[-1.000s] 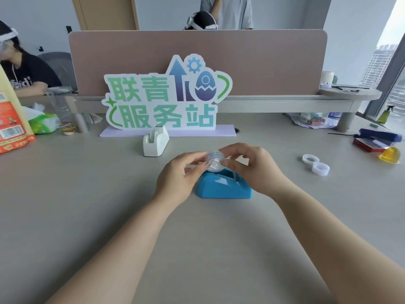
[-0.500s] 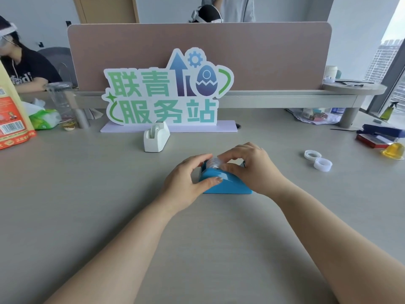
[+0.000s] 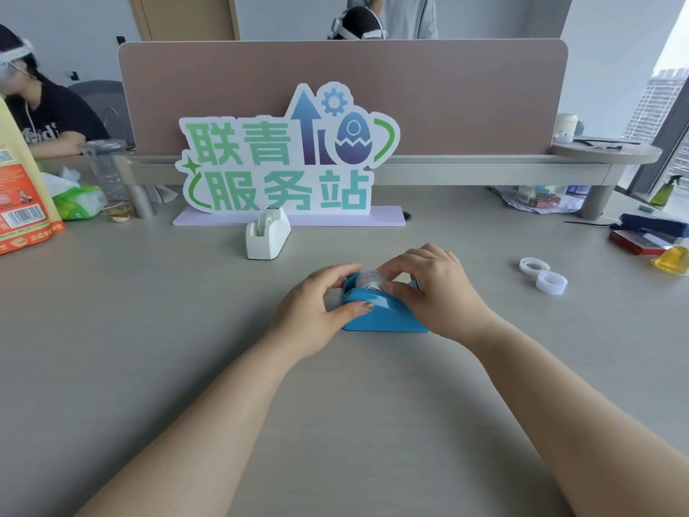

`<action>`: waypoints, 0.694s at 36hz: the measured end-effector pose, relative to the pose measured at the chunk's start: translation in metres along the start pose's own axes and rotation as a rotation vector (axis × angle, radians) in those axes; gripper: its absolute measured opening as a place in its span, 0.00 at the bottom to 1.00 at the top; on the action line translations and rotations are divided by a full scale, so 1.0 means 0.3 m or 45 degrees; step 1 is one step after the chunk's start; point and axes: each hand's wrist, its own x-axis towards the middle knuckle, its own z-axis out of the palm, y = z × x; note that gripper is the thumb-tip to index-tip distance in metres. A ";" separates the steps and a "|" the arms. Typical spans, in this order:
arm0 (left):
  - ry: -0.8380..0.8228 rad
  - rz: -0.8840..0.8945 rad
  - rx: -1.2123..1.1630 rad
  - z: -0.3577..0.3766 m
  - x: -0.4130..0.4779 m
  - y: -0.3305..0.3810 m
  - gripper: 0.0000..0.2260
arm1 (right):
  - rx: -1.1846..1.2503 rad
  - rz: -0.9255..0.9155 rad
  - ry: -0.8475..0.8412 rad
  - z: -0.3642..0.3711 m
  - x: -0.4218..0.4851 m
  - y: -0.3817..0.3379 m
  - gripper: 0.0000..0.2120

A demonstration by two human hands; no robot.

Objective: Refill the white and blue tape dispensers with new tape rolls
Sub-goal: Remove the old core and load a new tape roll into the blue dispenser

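Your grey surface runs back to a pink partition with a cut-out sign standing before it; the white tape dispenser sits just in front of that sign, apart from your hands, and a roll seems already seated in it, though that is hard to confirm; the blue tape dispenser lies nearer you, and both hands are on it; your left hand clamps its left end, thumb pressed on the near side; your right hand is closed over the right end, fingertips on the clear tape roll resting in the cradle; so the step in hand looks like seating the new roll in the blue one; next you likely need to press it fully home, then draw the free end to the cutter; two white rings, probably spent cores or spare rolls, lie well off to your right.
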 end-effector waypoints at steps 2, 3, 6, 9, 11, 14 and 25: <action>0.003 0.008 0.013 -0.002 -0.001 -0.001 0.23 | -0.005 0.013 0.002 0.002 -0.005 0.002 0.07; 0.003 0.013 0.016 -0.003 -0.002 0.000 0.23 | -0.007 0.018 0.006 0.003 -0.006 0.003 0.07; -0.001 0.053 0.023 -0.006 -0.007 0.006 0.23 | -0.011 0.026 0.044 0.009 -0.010 -0.001 0.07; -0.037 0.136 0.094 -0.007 -0.018 0.019 0.22 | 0.041 0.081 0.074 0.012 -0.022 -0.006 0.11; -0.060 0.199 0.132 -0.008 -0.025 0.025 0.21 | 0.092 0.127 0.081 0.011 -0.032 -0.008 0.14; -0.047 0.203 0.098 -0.011 -0.032 0.021 0.19 | 0.194 0.198 0.091 0.004 -0.047 -0.007 0.16; -0.014 0.125 -0.018 -0.011 -0.035 0.018 0.16 | 0.265 0.310 0.083 0.003 -0.054 -0.006 0.13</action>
